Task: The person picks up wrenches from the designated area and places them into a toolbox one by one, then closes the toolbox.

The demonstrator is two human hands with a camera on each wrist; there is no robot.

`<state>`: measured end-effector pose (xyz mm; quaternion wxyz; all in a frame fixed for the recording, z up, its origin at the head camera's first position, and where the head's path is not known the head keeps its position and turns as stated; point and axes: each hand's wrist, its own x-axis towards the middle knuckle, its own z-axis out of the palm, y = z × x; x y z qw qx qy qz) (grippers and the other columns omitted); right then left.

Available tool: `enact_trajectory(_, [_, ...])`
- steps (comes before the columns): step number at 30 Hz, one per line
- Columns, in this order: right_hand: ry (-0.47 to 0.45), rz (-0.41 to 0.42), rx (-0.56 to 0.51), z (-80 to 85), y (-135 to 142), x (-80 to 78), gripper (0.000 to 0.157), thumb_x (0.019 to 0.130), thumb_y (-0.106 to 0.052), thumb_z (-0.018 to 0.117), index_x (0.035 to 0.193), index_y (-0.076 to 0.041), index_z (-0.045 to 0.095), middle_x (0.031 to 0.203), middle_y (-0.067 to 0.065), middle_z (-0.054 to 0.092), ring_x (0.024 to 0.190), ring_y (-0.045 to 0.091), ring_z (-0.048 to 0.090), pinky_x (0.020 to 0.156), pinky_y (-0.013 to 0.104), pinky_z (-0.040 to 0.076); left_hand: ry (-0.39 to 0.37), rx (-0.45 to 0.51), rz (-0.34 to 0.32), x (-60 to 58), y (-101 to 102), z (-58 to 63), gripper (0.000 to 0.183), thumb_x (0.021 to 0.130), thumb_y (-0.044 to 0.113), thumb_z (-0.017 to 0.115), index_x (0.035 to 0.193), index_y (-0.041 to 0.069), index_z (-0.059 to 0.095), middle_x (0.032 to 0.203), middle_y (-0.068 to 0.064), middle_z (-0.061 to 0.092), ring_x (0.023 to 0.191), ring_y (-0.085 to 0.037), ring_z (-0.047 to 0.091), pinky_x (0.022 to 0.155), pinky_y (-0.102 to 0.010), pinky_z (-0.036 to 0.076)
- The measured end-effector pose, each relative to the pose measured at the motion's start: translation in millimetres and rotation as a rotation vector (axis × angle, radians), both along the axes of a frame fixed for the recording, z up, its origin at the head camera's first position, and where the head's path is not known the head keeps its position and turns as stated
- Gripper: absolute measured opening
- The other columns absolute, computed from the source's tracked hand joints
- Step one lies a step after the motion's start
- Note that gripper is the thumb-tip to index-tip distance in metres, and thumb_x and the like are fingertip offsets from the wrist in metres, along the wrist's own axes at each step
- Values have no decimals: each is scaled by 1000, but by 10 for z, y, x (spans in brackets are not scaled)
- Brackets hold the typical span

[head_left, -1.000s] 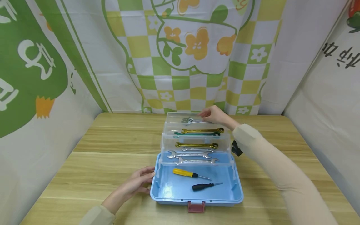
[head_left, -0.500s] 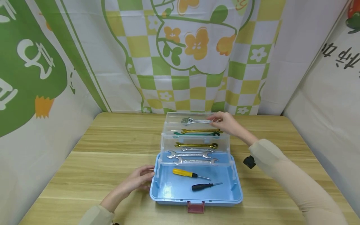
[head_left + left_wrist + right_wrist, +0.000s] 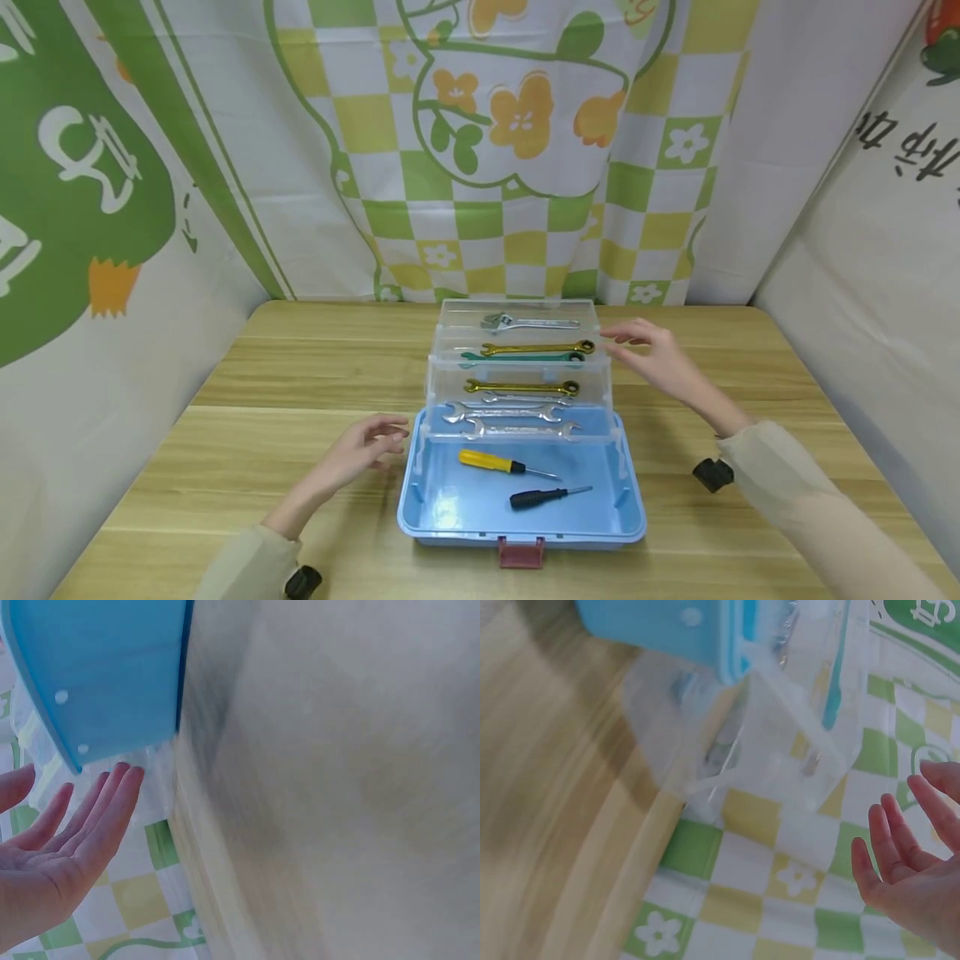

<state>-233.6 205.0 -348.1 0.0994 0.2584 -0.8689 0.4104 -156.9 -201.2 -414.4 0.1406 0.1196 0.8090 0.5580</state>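
Observation:
A blue toolbox (image 3: 633,508) stands on the table with its clear tiered trays (image 3: 596,423) folded out to the back. My left hand (image 3: 362,450) is just left of the box, fingers relaxed, holding nothing. To the right of the trays my right hand (image 3: 660,358) hovers, fingers loosely extended with nothing in them. The top tray holds an adjustable wrench (image 3: 536,323). Below it lie a gold wrench (image 3: 536,347), a green wrench (image 3: 517,359), another gold wrench (image 3: 521,387) and several silver wrenches (image 3: 510,412). A yellow screwdriver (image 3: 487,460) and a black screwdriver (image 3: 537,498) rest in the base.
The wooden table (image 3: 300,375) extends on both sides of the box. A red latch (image 3: 521,552) hangs at the box's front. Behind the table hangs a checkered curtain (image 3: 525,208), and printed cloth walls (image 3: 862,250) flank it.
My right hand has left the adjustable wrench in the top tray and moved right, toward me. My left hand has come off the box's left side. The tools have stayed in place.

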Motion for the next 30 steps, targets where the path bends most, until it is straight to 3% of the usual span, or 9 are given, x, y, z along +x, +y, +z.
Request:
enact_trajectory(4, [-6,-57,-6,-84,139,46,25,86,-8,56,108,2,60,101,16,59,88,19,54,81,41,47,67,-14,52,-141,-4,30,39,92,11,46,120,-15,40,113,-34,48,97,-42,53,74,-43,52])
enact_trajectory(6, [-24,-71,-9,-139,199,56,26,87,-10,56,109,2,59,101,15,60,87,12,53,81,33,48,94,-15,71,-218,-4,32,38,92,10,45,120,-15,40,114,-34,48,97,-41,54,74,-42,52])
enact_trajectory(12, [-118,-114,-40,-334,335,27,30,89,-17,53,111,3,58,103,17,61,84,0,53,72,13,45,97,4,128,-445,10,-12,37,92,10,44,121,-13,40,116,-33,47,99,-41,52,79,-42,50])
enact_trajectory(21, [-322,-185,-87,-599,439,-96,42,91,-30,48,118,2,53,118,19,54,98,13,52,83,22,45,72,65,187,-702,94,-109,38,92,9,44,124,-12,38,120,-32,44,102,-43,50,85,-46,47])
enact_trajectory(26, [-408,-150,-160,-719,434,-172,40,93,-20,46,121,8,47,117,26,52,92,9,56,85,32,48,16,116,211,-802,131,-147,41,92,10,43,127,-11,34,124,-32,40,107,-44,46,89,-46,44])
enact_trajectory(30, [-472,-89,-202,-793,395,-214,42,93,-17,44,124,11,41,122,29,46,100,22,56,89,37,45,-24,152,189,-870,141,-192,45,93,10,42,130,-11,29,128,-33,35,112,-44,42,91,-46,42])
